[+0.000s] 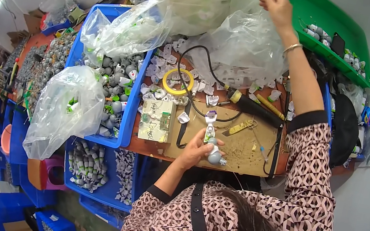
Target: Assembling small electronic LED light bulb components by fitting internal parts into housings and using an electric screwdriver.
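Near the table's front edge, my left hand (pixel 195 150) is closed around a grey-and-white plastic part (pixel 215 156) with rounded grey knobs. A white piece with a purple mark (pixel 211 116) stands up just beyond my fingers; whether it joins the held part I cannot tell. My right hand (pixel 277 7) is stretched to the far side, its fingers pinched at a large see-through plastic bag (pixel 245 42). Below my left hand's part lies a brown work board (pixel 246 158). A yellow-handled cutter (pixel 238 128) rests on the board.
A blue bin (pixel 133 101) of grey and white parts stands left, partly covered by bags. At the far right is a green tray (pixel 322 11). Yellow tape (pixel 178 81), a white block (pixel 156 120) and a corded black-and-yellow tool (pixel 253 107) lie among loose translucent pieces.
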`<act>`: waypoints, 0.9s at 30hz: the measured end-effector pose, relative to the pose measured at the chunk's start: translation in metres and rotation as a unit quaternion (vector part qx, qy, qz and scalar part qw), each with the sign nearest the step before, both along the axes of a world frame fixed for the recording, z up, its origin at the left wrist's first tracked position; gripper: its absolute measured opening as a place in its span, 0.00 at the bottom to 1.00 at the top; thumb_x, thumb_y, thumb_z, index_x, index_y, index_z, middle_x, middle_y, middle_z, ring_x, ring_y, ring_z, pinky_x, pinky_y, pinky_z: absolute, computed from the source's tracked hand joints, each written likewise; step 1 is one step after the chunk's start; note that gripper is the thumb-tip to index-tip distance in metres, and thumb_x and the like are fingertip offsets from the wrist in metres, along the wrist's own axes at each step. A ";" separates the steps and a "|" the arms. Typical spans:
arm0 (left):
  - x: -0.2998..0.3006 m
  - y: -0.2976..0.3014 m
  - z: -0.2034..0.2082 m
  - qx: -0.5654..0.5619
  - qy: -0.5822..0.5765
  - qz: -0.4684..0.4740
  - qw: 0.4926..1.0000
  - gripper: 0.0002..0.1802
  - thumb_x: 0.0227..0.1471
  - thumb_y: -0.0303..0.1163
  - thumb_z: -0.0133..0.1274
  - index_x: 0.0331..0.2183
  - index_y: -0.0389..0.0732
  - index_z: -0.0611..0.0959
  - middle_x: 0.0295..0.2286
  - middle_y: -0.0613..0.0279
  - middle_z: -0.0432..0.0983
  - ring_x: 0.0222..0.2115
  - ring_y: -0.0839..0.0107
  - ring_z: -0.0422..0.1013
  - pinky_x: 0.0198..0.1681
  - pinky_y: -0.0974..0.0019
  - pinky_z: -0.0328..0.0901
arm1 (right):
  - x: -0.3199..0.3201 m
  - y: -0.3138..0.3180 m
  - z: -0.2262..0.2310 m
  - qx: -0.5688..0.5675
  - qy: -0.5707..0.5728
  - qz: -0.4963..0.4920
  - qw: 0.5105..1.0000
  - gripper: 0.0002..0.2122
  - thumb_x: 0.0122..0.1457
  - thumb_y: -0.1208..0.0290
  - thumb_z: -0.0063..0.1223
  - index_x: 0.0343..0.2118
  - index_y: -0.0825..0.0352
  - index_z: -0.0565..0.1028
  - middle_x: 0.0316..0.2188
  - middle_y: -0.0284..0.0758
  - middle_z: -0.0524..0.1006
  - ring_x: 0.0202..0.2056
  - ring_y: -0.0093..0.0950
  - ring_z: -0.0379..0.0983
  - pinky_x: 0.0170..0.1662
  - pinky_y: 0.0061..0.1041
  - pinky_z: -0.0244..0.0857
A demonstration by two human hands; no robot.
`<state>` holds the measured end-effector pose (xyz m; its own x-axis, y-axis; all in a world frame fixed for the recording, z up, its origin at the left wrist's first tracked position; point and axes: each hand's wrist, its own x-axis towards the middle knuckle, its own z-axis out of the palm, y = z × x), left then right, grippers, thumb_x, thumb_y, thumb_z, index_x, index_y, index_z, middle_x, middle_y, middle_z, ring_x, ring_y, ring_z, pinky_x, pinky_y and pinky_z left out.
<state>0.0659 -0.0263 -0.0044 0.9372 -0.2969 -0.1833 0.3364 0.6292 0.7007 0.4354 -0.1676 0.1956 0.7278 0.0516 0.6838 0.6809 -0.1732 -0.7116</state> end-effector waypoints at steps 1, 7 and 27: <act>-0.001 0.002 -0.001 -0.003 0.001 0.003 1.000 0.34 0.50 0.30 0.52 0.55 0.43 0.55 0.42 0.48 0.69 0.38 0.51 0.73 0.41 0.53 0.69 | -0.005 0.008 -0.013 -0.127 -0.073 -0.028 0.989 0.09 0.54 0.72 0.46 0.28 0.74 0.71 0.27 0.49 0.76 0.27 0.42 0.74 0.32 0.33 0.68; -0.003 0.004 0.002 -0.013 0.002 0.001 1.000 0.33 0.51 0.28 0.51 0.55 0.44 0.55 0.43 0.48 0.69 0.39 0.52 0.72 0.42 0.53 0.69 | 0.034 0.033 -0.069 -0.622 0.031 -0.071 0.779 0.11 0.51 0.73 0.44 0.34 0.73 0.74 0.34 0.49 0.75 0.37 0.46 0.72 0.41 0.36 0.67; -0.003 0.006 0.000 -0.034 -0.011 -0.007 0.999 0.32 0.53 0.30 0.48 0.56 0.42 0.52 0.44 0.48 0.68 0.40 0.55 0.72 0.42 0.59 0.69 | 0.135 0.043 -0.107 -0.593 -0.063 -0.266 0.758 0.14 0.55 0.67 0.40 0.42 0.60 0.74 0.42 0.37 0.75 0.43 0.34 0.72 0.46 0.36 0.65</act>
